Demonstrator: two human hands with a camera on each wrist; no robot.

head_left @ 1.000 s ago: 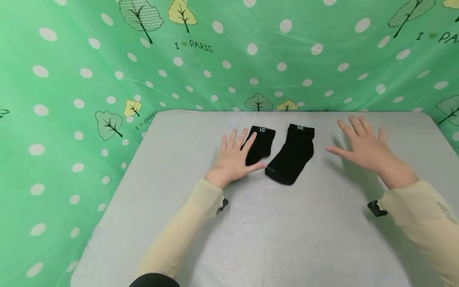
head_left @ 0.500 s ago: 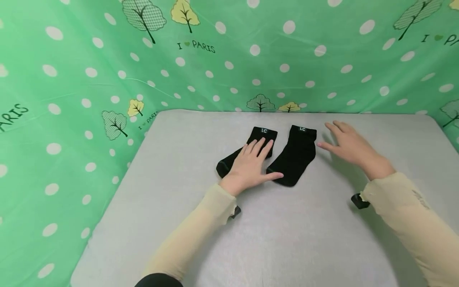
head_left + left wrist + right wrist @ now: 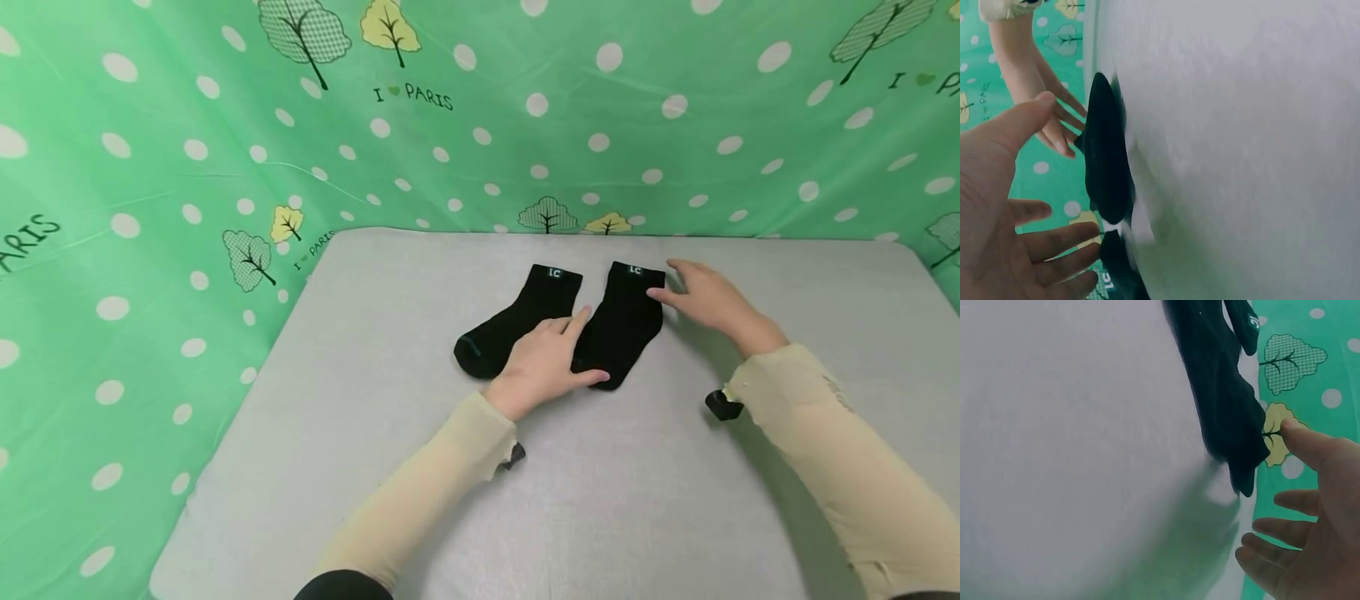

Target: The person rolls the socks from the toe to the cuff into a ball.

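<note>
While both hands point(image 3: 551, 362) hover, two black socks point(image 3: 618, 325) lie between.

Our left hand point(image 3: 546, 364) slid toward 3 o'clock, off the left sock point(image 3: 517, 321) so we now see all of it, onto the toe of the right sock point(image 3: 621, 324), our right hand point(image 3: 708, 298) moved in toward 9 o'clock, thumb now touching that sock's cuff

Even, bright light fills the head view, with soft shadows under the sleeves at lower right. Both wrist views are smeared, their near edges out of focus and the backdrop bowed toward the corners.
</note>
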